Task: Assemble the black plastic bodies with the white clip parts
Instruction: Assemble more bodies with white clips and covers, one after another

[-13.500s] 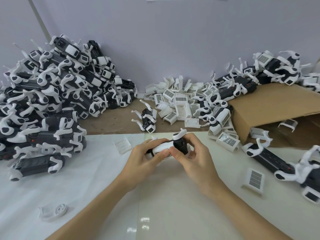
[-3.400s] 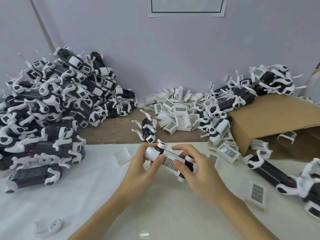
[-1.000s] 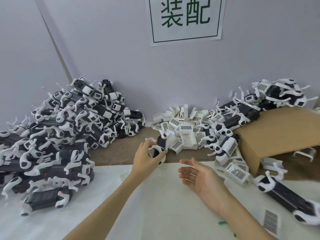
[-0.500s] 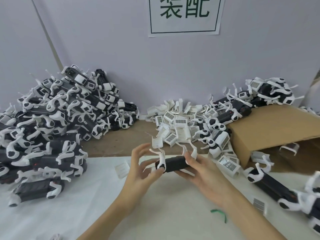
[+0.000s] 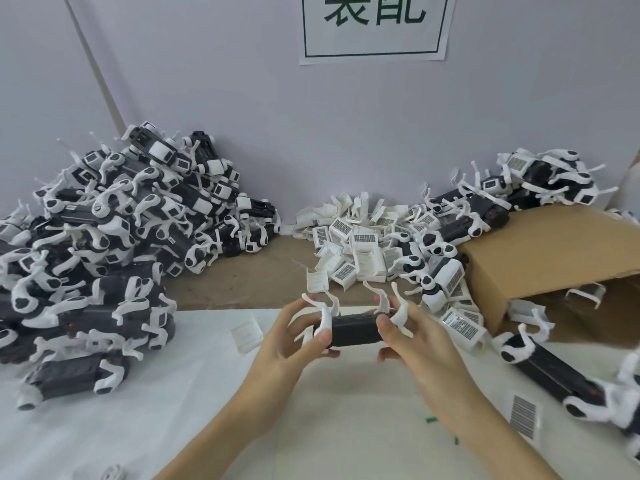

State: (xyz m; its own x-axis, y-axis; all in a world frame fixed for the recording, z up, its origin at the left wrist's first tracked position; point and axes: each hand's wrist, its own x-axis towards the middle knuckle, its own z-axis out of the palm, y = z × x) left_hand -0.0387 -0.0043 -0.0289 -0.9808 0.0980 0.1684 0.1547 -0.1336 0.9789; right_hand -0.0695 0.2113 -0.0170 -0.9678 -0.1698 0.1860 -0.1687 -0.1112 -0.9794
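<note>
At centre frame, left hand [image 5: 294,344] and right hand [image 5: 412,337] grip a black plastic body [image 5: 355,330] by its ends; seemingly light and rigid, best held clear of its thin, breakable-looking white legs [image 5: 327,315]

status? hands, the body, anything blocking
Left hand and right hand each grip one end of the black body. White legs up, no clip fitted. Loose white clip beside left hand; nothing blocking.

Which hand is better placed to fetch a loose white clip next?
Probably the right hand: the loose clip pile lies ahead and rightward, though the left hand is nearer one clip.
</note>
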